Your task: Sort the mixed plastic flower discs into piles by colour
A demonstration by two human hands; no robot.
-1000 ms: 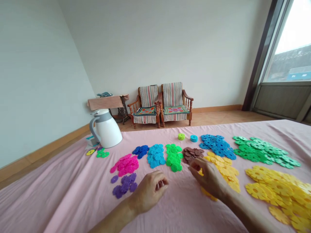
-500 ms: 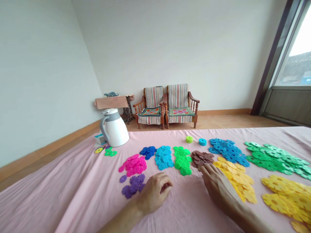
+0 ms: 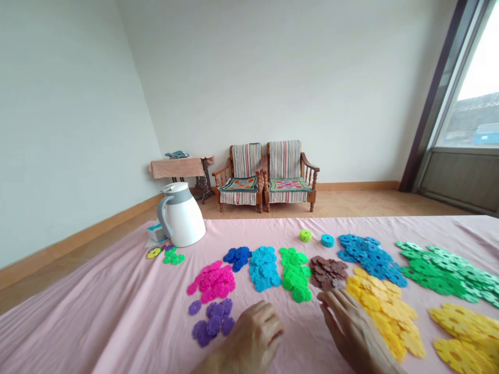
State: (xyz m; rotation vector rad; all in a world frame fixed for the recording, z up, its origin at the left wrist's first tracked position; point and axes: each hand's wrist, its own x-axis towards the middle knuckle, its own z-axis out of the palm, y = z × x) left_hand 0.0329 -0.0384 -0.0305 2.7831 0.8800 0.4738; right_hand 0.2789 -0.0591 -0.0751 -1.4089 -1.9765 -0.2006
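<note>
My left hand rests low over the pink cloth, right of the purple pile, fingers curled in and nothing seen in them. My right hand has its fingers stretched forward, palm down. Its fingertips lie just short of the brown pile. Along its right side spreads a pile of yellow flower-shaped plastic discs. Beyond my hands, similar notched discs form magenta, dark blue, light blue and bright green piles.
A white jug with a grey handle stands at the far left, near a few loose discs. Small lime and teal stacks sit farther back. Blue, green and more yellow discs spread rightward. Two chairs stand beyond the table.
The view has tilted up, so everything sits lower. My right hand has drawn back slightly from the brown pile's edge. My left hand has turned knuckles-up, its thumb loop no longer showing.
</note>
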